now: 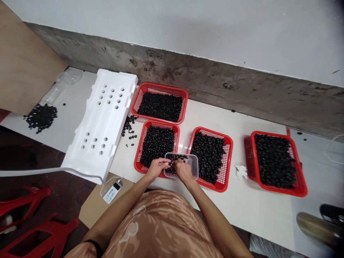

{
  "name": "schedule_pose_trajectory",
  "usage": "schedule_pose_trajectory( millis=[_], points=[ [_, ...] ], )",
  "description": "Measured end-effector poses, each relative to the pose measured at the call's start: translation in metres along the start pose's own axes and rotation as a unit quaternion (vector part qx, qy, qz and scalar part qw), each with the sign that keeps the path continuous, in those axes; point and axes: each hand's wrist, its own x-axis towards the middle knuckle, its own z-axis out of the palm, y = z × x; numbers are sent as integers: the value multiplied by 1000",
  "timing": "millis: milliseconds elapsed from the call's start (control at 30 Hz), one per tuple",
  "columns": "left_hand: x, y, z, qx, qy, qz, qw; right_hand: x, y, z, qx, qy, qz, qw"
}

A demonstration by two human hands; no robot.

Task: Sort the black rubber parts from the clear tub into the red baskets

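Note:
A clear plastic container (194, 167) with small black parts (172, 167) in it straddles the gap between two red baskets, near the table's front edge. My left hand (157, 168) is at its left rim, thumb and fingers pinched together; whatever is between them is too small to make out. Inside the container, my right hand (183, 170) points down with bent fingers closed among the black parts, their tips partly hidden. Small black ring-like pieces fill the near left basket (137, 164) and the near middle basket (227, 168).
Another filled red basket (185, 94) stands behind, and one more red basket (302, 186) is at the right. A white foam panel (91, 118) lies at the left, with loose black pieces (41, 117) beyond it. A white device (112, 192) rests on cardboard (91, 211) below.

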Motion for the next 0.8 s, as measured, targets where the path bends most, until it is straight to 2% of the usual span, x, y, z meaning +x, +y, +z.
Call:
schedule_pose_trajectory(
  millis=[167,333,400,467,533,633,800],
  points=[
    [-1,1,0,-6,-3,4,1000,1,6,-4,23,32,-2,999],
    [-5,5,3,-3,-8,-1,1000,-14,10,-16,88,89,-23,992],
    [-6,7,5,-6,-16,3,1000,-22,9,-21,161,136,-63,976],
    [-8,10,8,-8,-28,13,999,-31,7,-25,239,185,-110,947],
    [-9,13,10,-6,-48,29,998,-39,4,-29,275,211,-140,928],
    [-10,16,12,4,-78,54,995,-48,-2,-34,263,221,-167,924],
    [-15,23,13,32,-101,68,992,-53,-2,-43,207,211,-197,935]
  ],
)
